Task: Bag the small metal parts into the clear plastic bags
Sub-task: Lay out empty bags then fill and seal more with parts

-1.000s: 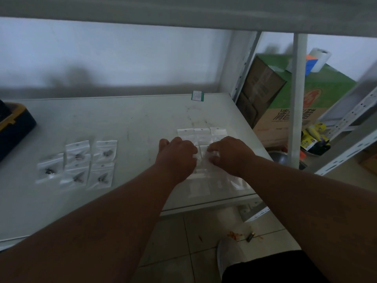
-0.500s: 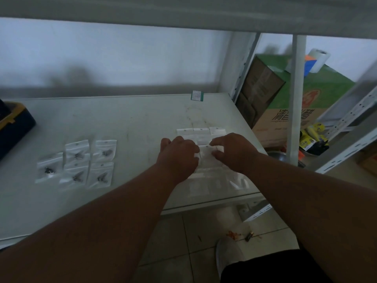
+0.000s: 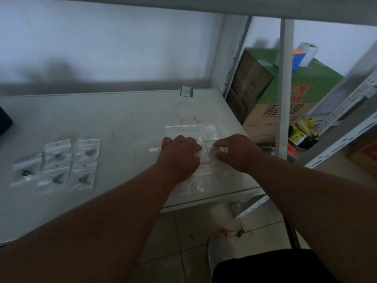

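Note:
Several empty clear plastic bags [image 3: 207,131] lie spread over the right end of the grey table [image 3: 122,123]. My left hand [image 3: 179,155] rests knuckles-up on them, its fingers curled down onto one clear bag [image 3: 207,153]. My right hand [image 3: 237,153] pinches the same bag's right edge between forefinger and thumb. The bag lies flat between the two hands. At the left of the table lie several filled bags [image 3: 58,155], each with a small dark metal part [image 3: 85,178] inside. I see no loose metal parts.
A dark box with a yellow edge [image 3: 5,123] sits at the table's far left. A small green-edged card [image 3: 186,91] lies at the back. A white shelf post [image 3: 285,88] and a green carton [image 3: 295,94] stand right of the table. My shoe [image 3: 220,254] is on the tiled floor.
My two hands have drawn slightly apart, showing more of the bag between them. The filled bags at the left have not moved.

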